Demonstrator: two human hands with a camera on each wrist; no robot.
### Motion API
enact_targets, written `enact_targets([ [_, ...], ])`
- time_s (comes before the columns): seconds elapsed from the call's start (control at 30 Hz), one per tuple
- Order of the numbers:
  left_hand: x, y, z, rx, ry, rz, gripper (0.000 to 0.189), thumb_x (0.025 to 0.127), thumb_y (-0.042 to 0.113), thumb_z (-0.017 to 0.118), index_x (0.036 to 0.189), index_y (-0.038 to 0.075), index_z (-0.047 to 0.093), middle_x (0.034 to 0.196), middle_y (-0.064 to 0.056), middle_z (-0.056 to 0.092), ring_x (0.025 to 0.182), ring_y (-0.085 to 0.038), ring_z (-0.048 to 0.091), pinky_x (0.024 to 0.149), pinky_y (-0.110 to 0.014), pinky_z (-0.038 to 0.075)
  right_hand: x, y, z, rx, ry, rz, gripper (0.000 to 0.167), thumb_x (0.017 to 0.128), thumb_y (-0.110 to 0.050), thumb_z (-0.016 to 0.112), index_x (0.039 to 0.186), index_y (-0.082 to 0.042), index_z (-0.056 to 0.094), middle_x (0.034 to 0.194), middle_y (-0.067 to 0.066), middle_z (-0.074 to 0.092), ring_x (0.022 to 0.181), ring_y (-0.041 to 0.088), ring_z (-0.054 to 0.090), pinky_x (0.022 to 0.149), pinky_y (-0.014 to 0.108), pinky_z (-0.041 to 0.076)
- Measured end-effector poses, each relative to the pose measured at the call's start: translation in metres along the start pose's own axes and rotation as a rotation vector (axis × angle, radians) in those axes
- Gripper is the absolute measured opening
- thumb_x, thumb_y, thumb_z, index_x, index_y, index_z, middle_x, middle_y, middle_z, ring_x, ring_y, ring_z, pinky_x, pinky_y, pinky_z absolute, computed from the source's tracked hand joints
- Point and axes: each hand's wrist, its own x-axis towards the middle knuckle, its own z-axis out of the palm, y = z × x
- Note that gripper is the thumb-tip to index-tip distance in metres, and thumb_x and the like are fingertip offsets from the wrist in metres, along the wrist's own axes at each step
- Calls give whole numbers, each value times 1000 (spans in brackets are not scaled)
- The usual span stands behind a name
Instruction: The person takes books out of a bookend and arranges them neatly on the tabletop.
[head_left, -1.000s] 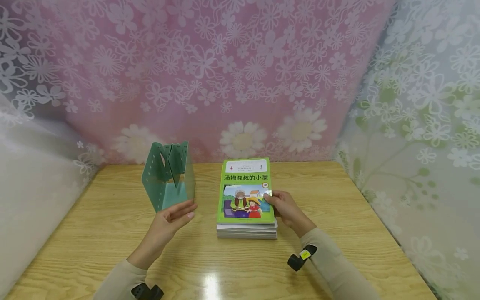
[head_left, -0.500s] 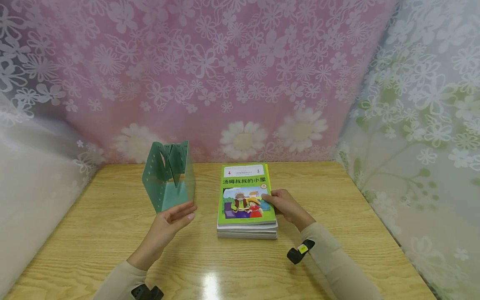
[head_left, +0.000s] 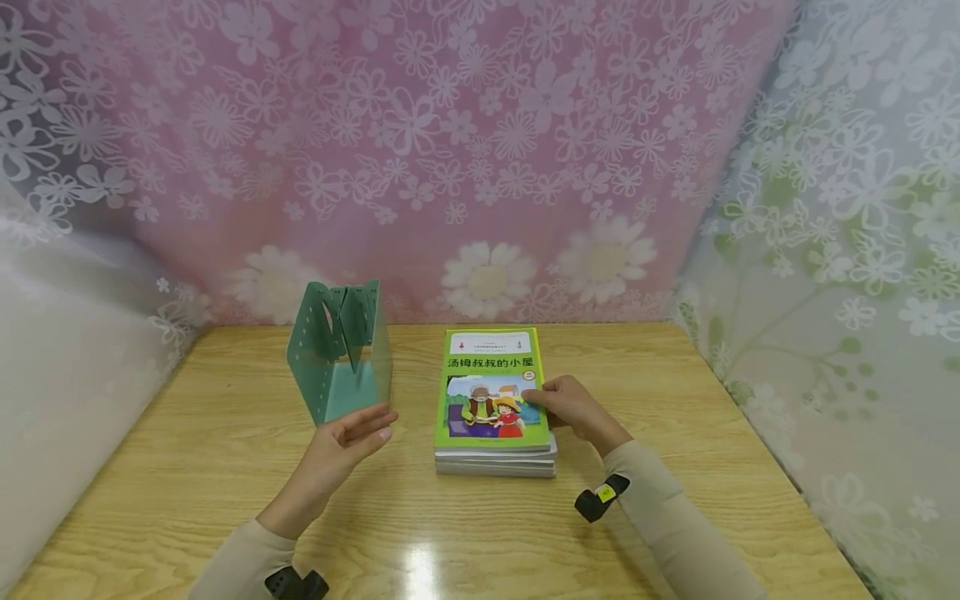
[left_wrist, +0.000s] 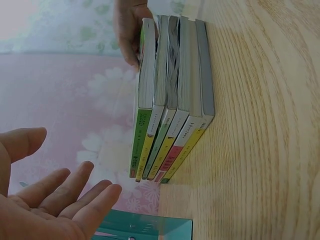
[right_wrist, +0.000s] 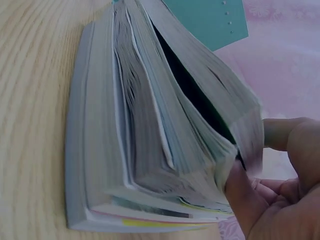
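Note:
A green picture-covered book [head_left: 480,364] lies on top of a stack of several paperback books [head_left: 495,468] on the table. My right hand [head_left: 573,408] pinches its right edge, thumb on the cover. In the right wrist view, a finger [right_wrist: 245,195] sits at the gap between this top book [right_wrist: 215,70] and the one below, its edge lifted there. My left hand [head_left: 333,458] is held palm inward with relaxed fingers, holding nothing. Just beyond it stands a teal book rack [head_left: 352,392] with upright dividers, its front corner overlapped by my fingertips in the head view.
The wooden table [head_left: 225,500] carries the stack and the rack side by side, with a gap between them. A pink flowered curtain [head_left: 510,167] hangs along the back edge, and a pale flowered one [head_left: 840,333] closes the right side.
The far edge of the green book has come slightly down toward me, and a yellow-green strip now shows along its right edge. Both hands stay nearly where they were.

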Motion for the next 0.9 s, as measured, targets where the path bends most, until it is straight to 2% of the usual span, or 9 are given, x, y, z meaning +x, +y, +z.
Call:
enact_targets([
  [0.23,0,1,1,-1,-18,15,54,95,28,62,143,9,45,139,-11,53,129,-28,48,107,-48,38,-1,-1,-5,-76,72,9,32,90,-28,69,80,1,63,75,7,68,61,12,64,63,35,58],
  [0.47,2,0,3,2,-17,24,53,95,27,62,142,7,46,138,-12,54,128,-29,49,104,-44,42,-4,-2,-14,-144,55,-30,29,95,-23,61,94,5,67,80,12,70,66,17,68,69,42,59],
  [0.6,2,0,3,16,-9,32,52,95,25,63,141,9,47,137,-12,54,128,-31,48,104,-45,43,-5,-3,-20,-164,77,-38,29,95,-22,60,97,7,67,78,14,69,63,18,67,69,42,59],
  [0.73,-2,-1,0,80,15,75,51,93,23,66,140,11,49,137,-11,54,129,-30,48,102,-45,44,-5,-4,-26,-165,67,-68,30,96,-21,59,100,8,67,80,17,69,66,21,68,70,41,59],
  [0.9,-7,0,-10,261,35,205,56,90,27,69,139,9,50,136,-11,55,130,-31,47,98,-43,47,-9,-6,-39,-183,38,-137,38,98,-23,56,114,10,63,94,21,69,84,30,69,76,43,58],
])
